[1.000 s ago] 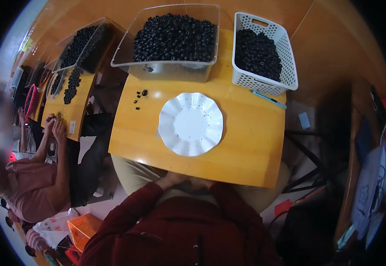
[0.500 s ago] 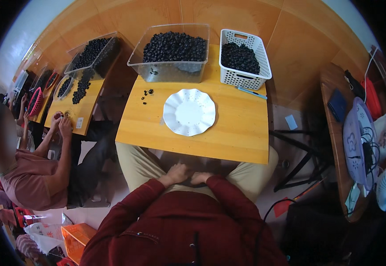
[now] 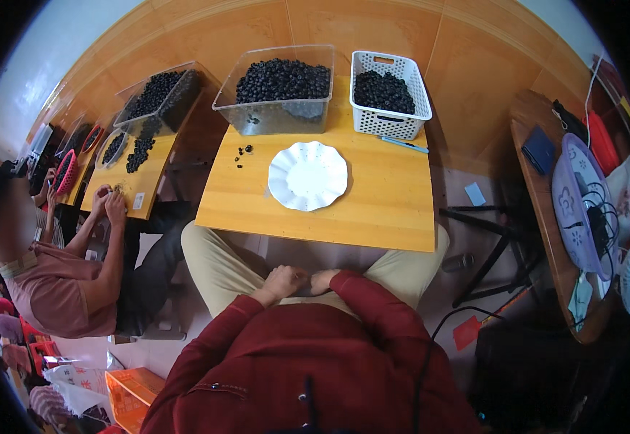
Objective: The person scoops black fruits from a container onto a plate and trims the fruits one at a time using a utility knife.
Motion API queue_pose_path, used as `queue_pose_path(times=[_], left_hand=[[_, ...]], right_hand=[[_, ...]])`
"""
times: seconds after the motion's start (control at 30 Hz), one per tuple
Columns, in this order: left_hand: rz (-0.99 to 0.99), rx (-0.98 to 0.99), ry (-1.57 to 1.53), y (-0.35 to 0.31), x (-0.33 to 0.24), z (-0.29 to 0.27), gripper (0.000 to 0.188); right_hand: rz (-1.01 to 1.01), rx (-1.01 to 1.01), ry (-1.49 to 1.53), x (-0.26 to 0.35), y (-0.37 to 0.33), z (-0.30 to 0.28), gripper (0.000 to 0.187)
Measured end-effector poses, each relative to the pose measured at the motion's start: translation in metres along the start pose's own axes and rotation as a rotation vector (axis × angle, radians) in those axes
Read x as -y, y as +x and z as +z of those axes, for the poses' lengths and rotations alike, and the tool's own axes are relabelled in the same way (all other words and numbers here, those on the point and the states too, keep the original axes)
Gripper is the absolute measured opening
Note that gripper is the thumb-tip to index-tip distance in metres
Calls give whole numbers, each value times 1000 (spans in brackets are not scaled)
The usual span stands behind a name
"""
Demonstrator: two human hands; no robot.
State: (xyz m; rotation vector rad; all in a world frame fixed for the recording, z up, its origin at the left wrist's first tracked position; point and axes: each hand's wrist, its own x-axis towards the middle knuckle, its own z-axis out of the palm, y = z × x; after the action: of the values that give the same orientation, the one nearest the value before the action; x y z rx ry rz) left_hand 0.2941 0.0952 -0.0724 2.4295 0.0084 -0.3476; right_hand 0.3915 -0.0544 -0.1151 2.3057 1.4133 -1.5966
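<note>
My left hand (image 3: 284, 279) rests low between my thighs, just short of the table edge, its fingers curled in. Close beside it lies my right hand (image 3: 323, 281), also curled; whether anything is inside either is hidden. Beyond them on the yellow wooden table (image 3: 373, 217) sits a white scalloped plate (image 3: 307, 176) with dark specks on it. Behind the plate, a clear plastic bin (image 3: 286, 116) holds a heap of small round black pieces (image 3: 284, 81). To its right, a white perforated basket (image 3: 401, 129) contains more of them. Several loose black pieces (image 3: 244, 150) lie left of the plate.
A light blue pen (image 3: 404, 145) lies by the basket. At left, a co-worker (image 3: 69, 289) handles something small at another table with a clear bin (image 3: 180, 105). On the right, a brown table (image 3: 539, 217) bears a purple basin (image 3: 573, 210). An orange crate (image 3: 135, 394) is at lower left.
The view has shifted slightly, so the table and its contents sit a little differently in the picture. My hands stay together in my lap.
</note>
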Motion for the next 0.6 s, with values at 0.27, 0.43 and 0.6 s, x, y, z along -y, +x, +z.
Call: queue_pose_path(times=[0.27,0.43,0.6], left_hand=[[82,-114,-16,-14,-15,-10,21],[248,-240,-49,-11,-60,-32,17],[346,-649,-75,-7,-70,-71,13]], right_hand=[[33,10,-34,8,-2,-1,52],[-70,-213,65,-25,24,34,46],[-167,-329,62,16,-25,4,44]])
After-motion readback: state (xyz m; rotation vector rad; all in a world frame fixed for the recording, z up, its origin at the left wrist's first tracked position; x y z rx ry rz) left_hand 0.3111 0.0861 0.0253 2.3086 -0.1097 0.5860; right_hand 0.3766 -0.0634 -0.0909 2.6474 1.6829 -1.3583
